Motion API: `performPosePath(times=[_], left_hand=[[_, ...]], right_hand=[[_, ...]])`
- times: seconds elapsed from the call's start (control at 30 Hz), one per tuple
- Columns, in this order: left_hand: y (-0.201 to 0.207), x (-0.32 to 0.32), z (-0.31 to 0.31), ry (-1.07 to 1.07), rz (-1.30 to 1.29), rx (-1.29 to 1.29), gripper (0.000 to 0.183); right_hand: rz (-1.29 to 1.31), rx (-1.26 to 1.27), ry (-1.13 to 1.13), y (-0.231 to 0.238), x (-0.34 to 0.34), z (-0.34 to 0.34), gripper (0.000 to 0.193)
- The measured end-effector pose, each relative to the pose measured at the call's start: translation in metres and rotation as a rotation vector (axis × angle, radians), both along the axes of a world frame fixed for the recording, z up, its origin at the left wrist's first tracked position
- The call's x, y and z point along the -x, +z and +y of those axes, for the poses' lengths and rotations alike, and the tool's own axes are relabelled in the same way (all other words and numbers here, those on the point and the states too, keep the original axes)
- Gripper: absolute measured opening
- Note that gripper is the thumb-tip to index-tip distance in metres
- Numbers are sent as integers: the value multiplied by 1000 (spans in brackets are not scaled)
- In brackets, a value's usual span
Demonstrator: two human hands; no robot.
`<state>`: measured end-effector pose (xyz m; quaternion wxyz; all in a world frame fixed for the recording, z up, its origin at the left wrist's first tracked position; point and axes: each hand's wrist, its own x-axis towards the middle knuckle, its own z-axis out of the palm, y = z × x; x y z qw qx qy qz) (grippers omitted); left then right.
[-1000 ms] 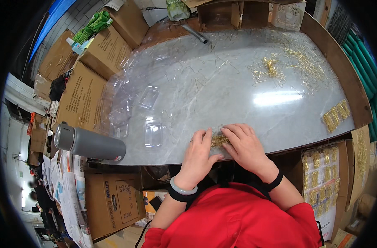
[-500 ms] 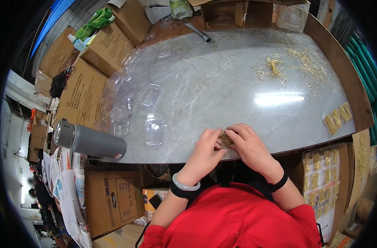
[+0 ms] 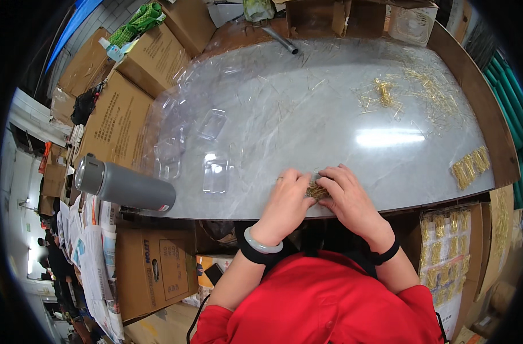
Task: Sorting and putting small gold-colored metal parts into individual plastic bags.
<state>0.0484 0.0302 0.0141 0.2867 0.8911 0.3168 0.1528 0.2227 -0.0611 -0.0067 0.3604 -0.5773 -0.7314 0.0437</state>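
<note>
Near the front edge of the grey marbled table [image 3: 330, 137], a small bundle of gold-coloured wire hooks [image 3: 315, 191] sits between my two hands. My left hand [image 3: 285, 202] closes on its left side, fingers bent and thumb pressed in. Curled over the bundle from the right is my right hand [image 3: 348, 198], fingertips on the wires. The fingers partly hide the bundle. To the far right, a loose heap of similar gold wire pieces [image 3: 430, 92] lies beside a denser bunch [image 3: 384, 94]. Neatly lined-up bundles [image 3: 471, 167] rest at the right edge.
A grey bottle [image 3: 130, 186] lies at the left front edge. Clear plastic boxes [image 3: 215, 172] spread over the table's left side. Cardboard boxes [image 3: 118, 117] stand along the left, and a cardboard strip [image 3: 479, 97] borders the right. A metal tube [image 3: 280, 40] lies at the back.
My left hand's fingers have shifted up and closed in on the bundle. My right hand stays curled around it. The whole view has shifted slightly.
</note>
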Motion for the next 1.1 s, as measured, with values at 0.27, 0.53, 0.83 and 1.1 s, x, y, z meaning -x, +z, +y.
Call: performPosePath(times=[0.27,0.53,0.83,1.1], left_hand=[[7,3,-9,-40,-142,243,73],[-7,-11,-7,-172,-95,-98,84],[-22,-25,-10,-236,-100,-188,67],[-21,-27,-14,-205,-144,-214,55]], right_hand=[[70,-36,-117,-8,-2,-2,36],[559,48,-166,-3,-20,-18,31],[339,63,-364,13,-8,-52,52],[40,44,-454,8,-19,-52,23]])
